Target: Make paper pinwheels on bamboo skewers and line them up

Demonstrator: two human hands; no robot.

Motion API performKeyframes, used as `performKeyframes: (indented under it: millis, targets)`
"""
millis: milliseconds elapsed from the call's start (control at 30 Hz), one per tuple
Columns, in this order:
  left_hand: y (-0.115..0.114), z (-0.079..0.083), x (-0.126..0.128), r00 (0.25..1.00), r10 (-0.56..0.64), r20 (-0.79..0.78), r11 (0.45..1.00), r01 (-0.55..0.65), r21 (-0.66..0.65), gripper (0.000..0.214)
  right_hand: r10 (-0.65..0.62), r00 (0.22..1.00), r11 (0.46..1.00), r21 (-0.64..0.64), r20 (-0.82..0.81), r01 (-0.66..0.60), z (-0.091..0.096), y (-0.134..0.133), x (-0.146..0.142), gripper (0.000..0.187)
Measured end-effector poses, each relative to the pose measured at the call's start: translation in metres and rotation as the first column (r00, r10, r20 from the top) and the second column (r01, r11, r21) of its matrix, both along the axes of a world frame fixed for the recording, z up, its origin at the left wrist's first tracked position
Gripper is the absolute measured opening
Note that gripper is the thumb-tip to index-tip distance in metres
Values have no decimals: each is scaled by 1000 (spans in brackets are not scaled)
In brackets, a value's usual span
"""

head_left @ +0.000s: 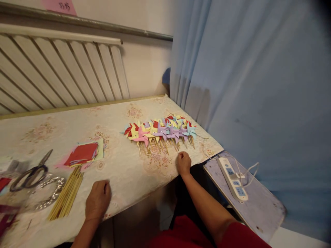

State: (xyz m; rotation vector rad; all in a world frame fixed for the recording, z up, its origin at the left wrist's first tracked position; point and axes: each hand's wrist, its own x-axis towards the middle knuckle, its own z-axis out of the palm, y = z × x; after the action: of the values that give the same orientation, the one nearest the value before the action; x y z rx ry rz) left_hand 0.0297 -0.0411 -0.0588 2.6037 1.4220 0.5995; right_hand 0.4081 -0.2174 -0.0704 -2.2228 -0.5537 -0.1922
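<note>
My left hand (98, 201) rests on the table (124, 172) near its front edge, fingers curled under, just right of a bundle of thin wooden sticks (67, 193). My right hand (183, 162) lies as a loose fist on the table's front edge, below a row of several finished paper pinwheels (160, 132) in red, yellow, pink, purple and blue. I see nothing in either hand. A stack of coloured paper squares (82, 154), red on top, lies above the sticks.
Scissors (31, 172) and a shiny ring-shaped object (51, 193) lie at the left. A radiator (57, 72) runs behind the table. A blue curtain (248, 86) hangs at the right. A white power strip (232, 177) sits on a low board (258, 206).
</note>
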Motion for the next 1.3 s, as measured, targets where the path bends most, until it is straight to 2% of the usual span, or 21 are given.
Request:
performKeyframes:
  millis: [167, 267, 367, 533, 667, 1033, 1167, 1300]
  targets:
    - [0, -1, 0, 1000, 8, -10, 1000, -8, 9, 28, 171, 977, 984, -63, 130, -164, -7, -2, -33, 21]
    - [0, -1, -1, 1000, 16, -15, 1000, -16, 14, 28, 210, 966, 976, -86, 153, -199, -9, -1, -38, 20]
    - [0, -1, -1, 1000, 22, -23, 1000, -21, 15, 28, 167, 979, 986, -50, 115, -162, -8, 0, -28, 21]
    - [-1, 1, 1, 999, 18, -41, 999, -17, 30, 29, 28, 999, 998, 53, 22, -29, 0, 7, 10, 22]
    - [-2, 4, 2, 999, 22, -50, 999, -21, 30, 28, 11, 1000, 999, 39, -12, -10, 3, 16, 30, 20]
    - [-4, 5, 3, 999, 33, -23, 999, -32, 13, 27, -67, 995, 979, -198, -69, 53, 16, 29, 32, 20]
    - [-3, 5, 3, 999, 32, -32, 999, -32, -2, 27, -68, 995, 974, -222, -73, 50, 18, 32, 33, 21]
    - [-4, 6, 3, 999, 27, -25, 1000, -27, 6, 26, -68, 996, 983, -177, -56, 57, 16, 32, 32, 21]
